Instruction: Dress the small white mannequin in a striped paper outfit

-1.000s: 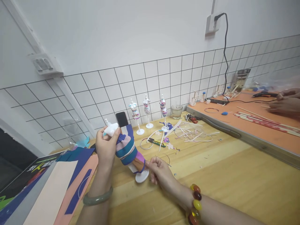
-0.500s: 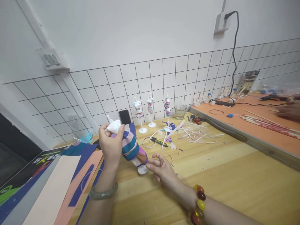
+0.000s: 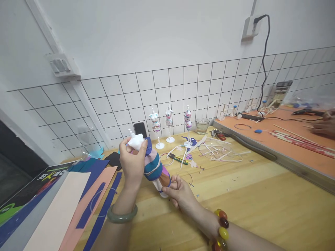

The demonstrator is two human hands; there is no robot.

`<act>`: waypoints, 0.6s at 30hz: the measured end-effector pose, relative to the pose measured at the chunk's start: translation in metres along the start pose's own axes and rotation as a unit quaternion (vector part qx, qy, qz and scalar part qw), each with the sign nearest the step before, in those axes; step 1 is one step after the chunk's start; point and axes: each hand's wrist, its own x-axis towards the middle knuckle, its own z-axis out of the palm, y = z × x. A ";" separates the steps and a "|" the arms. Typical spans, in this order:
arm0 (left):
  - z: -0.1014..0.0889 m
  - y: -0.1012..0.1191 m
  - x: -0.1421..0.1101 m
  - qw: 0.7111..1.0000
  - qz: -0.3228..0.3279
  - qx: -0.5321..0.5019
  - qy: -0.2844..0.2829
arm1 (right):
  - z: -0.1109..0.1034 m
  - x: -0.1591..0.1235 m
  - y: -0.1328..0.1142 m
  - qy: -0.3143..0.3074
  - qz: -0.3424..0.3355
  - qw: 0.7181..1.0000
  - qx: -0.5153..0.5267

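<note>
Dress form (image 3: 153, 166) tilts over the table (image 3: 235, 205).
Left hand (image 3: 133, 162) clamps its white top at eleven o'clock; right hand (image 3: 181, 195) pinches the hem at five. Three small figures (image 3: 169, 119) stand at one.

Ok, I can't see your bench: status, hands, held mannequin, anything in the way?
Left hand grips mannequin near its top; right hand pinches its hem. Mannequin tilted. Cutter and scraps beyond, none between hands.

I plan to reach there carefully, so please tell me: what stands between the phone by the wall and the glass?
Three small mannequins on white stands are between the phone and the glass, as the head view shows.
</note>
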 end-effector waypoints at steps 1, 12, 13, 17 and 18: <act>0.000 0.000 0.000 1.000 0.003 -0.001 0.003 | 0.000 0.000 -0.001 -0.002 0.003 1.000 -0.003; -0.001 -0.001 0.002 1.000 0.012 -0.023 0.001 | -0.001 0.000 0.000 -0.002 0.017 1.000 0.017; -0.002 -0.001 0.002 1.000 0.011 -0.027 -0.002 | -0.003 0.002 0.001 0.004 0.013 1.000 0.027; -0.004 -0.001 0.003 1.000 0.011 -0.028 -0.007 | -0.009 0.008 0.003 0.030 0.004 0.997 0.073; -0.004 -0.001 0.003 0.999 0.011 -0.030 -0.009 | -0.010 0.009 0.002 0.031 0.004 0.996 0.084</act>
